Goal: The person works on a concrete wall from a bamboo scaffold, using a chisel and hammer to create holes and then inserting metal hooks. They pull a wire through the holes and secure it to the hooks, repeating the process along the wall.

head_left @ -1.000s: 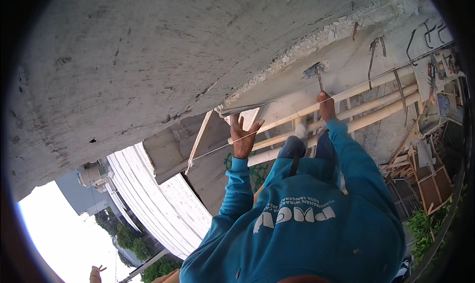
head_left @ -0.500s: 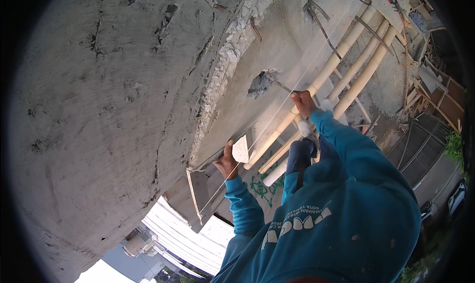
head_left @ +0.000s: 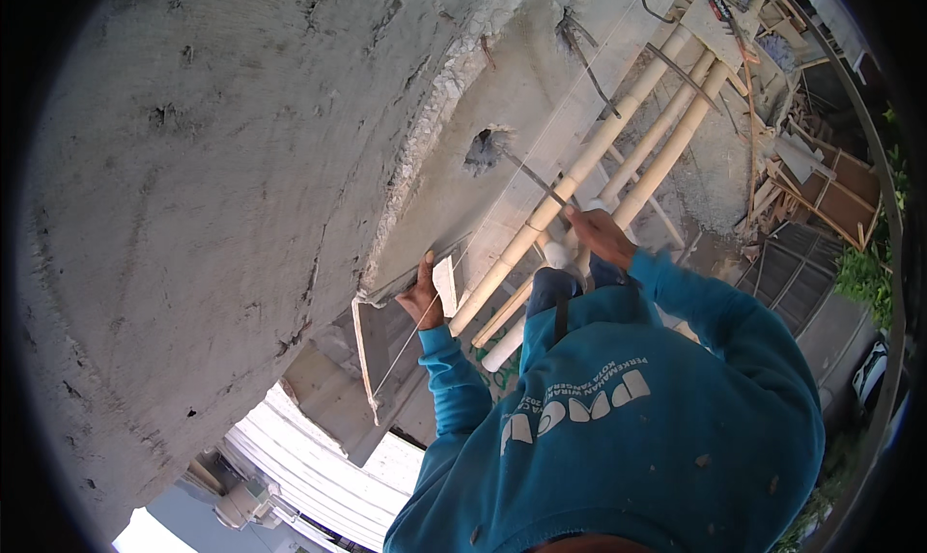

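Note:
My left hand [head_left: 420, 297] is closed at the lower corner of a concrete beam [head_left: 425, 205], its thumb up against the concrete face. Its fingers are partly hidden. A taut pale string [head_left: 502, 200] passes beside that hand. From a rough, broken hole [head_left: 485, 151] in the beam sticks a thin steel bar [head_left: 534, 179], slanting down to the right. My right hand [head_left: 601, 234] is closed around the outer end of this bar, over the bamboo poles. A white, angular piece [head_left: 444, 284] shows just right of my left hand.
Several bamboo poles [head_left: 589, 157] run diagonally below the beam. Bent steel bars [head_left: 591, 75] stick out from the concrete farther up. A thin wooden strip [head_left: 365, 360] hangs at the beam's corner. Broken wood [head_left: 821, 191] lies far right; a pale corrugated roof [head_left: 299, 456] spreads below left.
My right hand has moved away from the hole, toward my body, and more of the steel bar shows. My left hand stays at the beam's corner. The whole view has shifted.

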Available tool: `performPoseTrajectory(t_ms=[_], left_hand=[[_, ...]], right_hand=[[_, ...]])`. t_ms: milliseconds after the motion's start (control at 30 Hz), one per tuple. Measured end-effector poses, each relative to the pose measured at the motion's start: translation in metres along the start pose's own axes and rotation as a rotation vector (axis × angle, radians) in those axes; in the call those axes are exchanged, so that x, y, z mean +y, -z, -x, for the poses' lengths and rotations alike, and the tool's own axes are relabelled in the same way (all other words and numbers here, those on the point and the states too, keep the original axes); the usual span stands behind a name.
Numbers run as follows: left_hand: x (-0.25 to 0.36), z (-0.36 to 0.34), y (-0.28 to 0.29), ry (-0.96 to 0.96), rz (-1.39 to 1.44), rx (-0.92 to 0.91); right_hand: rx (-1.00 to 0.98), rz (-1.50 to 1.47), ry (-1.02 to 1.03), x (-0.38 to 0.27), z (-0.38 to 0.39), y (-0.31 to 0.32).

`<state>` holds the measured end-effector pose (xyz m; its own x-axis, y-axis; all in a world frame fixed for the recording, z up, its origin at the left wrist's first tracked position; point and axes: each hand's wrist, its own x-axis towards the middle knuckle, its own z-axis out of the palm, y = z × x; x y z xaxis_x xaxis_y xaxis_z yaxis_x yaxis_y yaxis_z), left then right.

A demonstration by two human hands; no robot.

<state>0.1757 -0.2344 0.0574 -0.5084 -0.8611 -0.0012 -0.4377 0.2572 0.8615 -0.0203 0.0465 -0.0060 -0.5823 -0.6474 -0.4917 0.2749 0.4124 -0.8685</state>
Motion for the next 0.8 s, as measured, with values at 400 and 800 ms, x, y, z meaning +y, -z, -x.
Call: performPoseTrajectory(t_ms=[400,800], left_hand=[[0.019,0.001,0.002,0.017,-0.04,0.007],[0.03,0.006,-0.002,0.013,-0.073,-0.032]], right_hand=[[0.189,0.048,0.38,0.069,-0.14,-0.036],[0.13,-0.079,0.332,0.06,-0.091,-0.056]])
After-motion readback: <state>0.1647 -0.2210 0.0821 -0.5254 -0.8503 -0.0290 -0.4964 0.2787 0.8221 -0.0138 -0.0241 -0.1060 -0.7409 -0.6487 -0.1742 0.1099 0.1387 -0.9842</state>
